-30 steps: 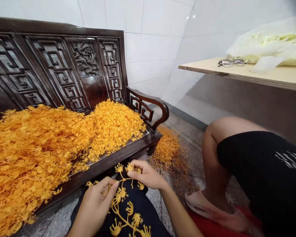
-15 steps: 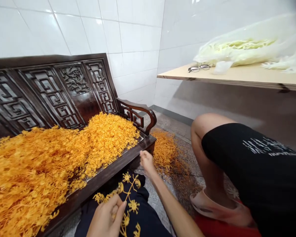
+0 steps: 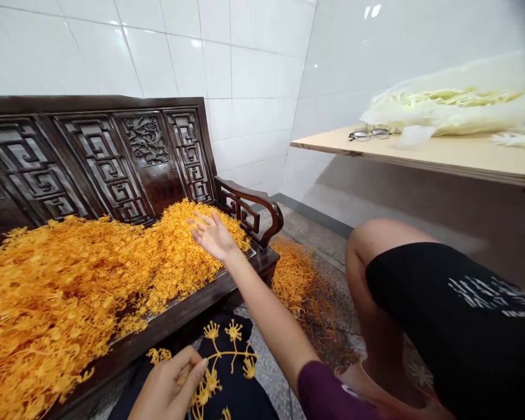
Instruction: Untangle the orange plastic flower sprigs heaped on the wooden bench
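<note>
Over the lap, my left hand (image 3: 172, 382) pinches a branched yellow sprig (image 3: 227, 353) whose thin stems end in small flower-like heads. More such yellow pieces (image 3: 203, 391) hang below and beside those fingers. My right hand (image 3: 213, 234) is stretched out above the right-hand heap of small yellow heads (image 3: 179, 254) on the bench seat, its fingers spread and nothing visible in them. To the left along the same seat lies a larger heap of yellow-orange sprigs (image 3: 56, 286).
The dark carved wooden bench (image 3: 157, 181) has a curved armrest (image 3: 266, 207). Bare orange stems (image 3: 295, 274) are piled on the floor beside it. At right are a person's knee (image 3: 371, 239) and a board (image 3: 455, 154) with glasses (image 3: 368, 135) and a plastic bag (image 3: 455, 108).
My right hand has gone from a closed position near the bench's front corner up and left over the heap, and opened. The sprig in my left hand has turned. The view has shifted slightly left.
</note>
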`<state>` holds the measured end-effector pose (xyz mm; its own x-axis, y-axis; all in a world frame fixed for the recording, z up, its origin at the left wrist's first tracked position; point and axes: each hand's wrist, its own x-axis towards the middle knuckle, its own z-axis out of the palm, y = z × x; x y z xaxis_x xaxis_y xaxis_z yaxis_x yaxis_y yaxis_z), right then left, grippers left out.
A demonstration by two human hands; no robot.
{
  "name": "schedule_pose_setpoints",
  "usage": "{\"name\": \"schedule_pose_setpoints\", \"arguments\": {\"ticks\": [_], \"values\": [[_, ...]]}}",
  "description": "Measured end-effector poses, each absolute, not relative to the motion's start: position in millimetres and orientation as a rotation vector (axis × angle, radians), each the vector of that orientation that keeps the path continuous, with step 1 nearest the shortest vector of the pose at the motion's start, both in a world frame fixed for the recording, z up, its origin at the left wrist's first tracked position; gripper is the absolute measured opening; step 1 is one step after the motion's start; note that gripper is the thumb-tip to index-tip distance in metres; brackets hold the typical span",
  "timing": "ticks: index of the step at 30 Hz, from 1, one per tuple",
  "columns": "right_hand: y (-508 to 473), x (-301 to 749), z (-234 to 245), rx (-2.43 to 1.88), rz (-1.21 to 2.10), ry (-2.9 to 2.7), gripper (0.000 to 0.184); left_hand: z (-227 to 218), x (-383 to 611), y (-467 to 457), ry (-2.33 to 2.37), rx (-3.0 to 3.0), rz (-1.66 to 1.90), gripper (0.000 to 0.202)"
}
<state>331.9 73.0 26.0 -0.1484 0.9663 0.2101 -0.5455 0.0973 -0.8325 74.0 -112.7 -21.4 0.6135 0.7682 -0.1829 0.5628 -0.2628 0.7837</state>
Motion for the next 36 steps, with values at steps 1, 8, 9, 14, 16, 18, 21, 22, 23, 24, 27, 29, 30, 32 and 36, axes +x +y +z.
{"name": "schedule_pose_setpoints", "arguments": {"ticks": [1, 8, 9, 14, 16, 18, 21, 22, 23, 24, 27, 29, 30, 32, 36], "values": [[95, 325, 28, -0.614, 1.439, -0.828, 0.035, -21, 76, -112, 1.055, 1.957, 0.291, 0.049], [84, 301, -19, -0.637, 1.478, -0.5, 0.009, -24, 76, -108, 1.042, 1.976, 0.254, 0.052], [65, 301, -27, -0.622, 1.502, -0.509, 0.012, -24, 75, -109, 1.041, 1.974, 0.246, 0.052], [-22, 319, -34, -0.316, 1.689, -1.073, 0.029, -18, 76, -114, 1.034, 1.984, 0.218, 0.051], [-24, 327, -23, -0.148, 1.772, -1.393, 0.032, -13, 79, -116, 1.044, 1.983, 0.216, 0.05], [-2, 330, -13, -0.158, 1.813, -1.413, 0.035, -8, 82, -117, 1.057, 1.975, 0.221, 0.05], [52, 321, -2, -0.42, 1.657, -1.035, 0.04, -4, 86, -117, 1.086, 1.978, 0.198, 0.05], [68, 318, 0, -0.509, 1.603, -0.921, 0.041, -3, 88, -117, 1.093, 1.984, 0.185, 0.05], [79, 314, 1, -0.586, 1.568, -0.842, 0.04, -3, 89, -117, 1.096, 1.992, 0.175, 0.05], [86, 312, 0, -0.654, 1.558, -0.799, 0.036, -2, 90, -117, 1.097, 2.001, 0.17, 0.05], [74, 313, -12, -0.767, 1.591, -0.782, 0.023, -1, 91, -118, 1.091, 2.031, 0.166, 0.05], [46, 320, -23, -0.756, 1.639, -0.839, 0.025, -3, 89, -118, 1.09, 2.029, 0.159, 0.051], [29, 324, -28, -0.77, 1.656, -0.908, 0.028, -4, 87, -118, 1.093, 2.019, 0.159, 0.052], [-5, 331, -36, -0.823, 1.672, -1.156, 0.036, -7, 83, -117, 1.106, 1.991, 0.196, 0.053], [-63, 339, -43, -0.853, 1.677, -1.72, 0.054, -11, 79, -116, 1.098, 1.922, 0.319, 0.05]]}}
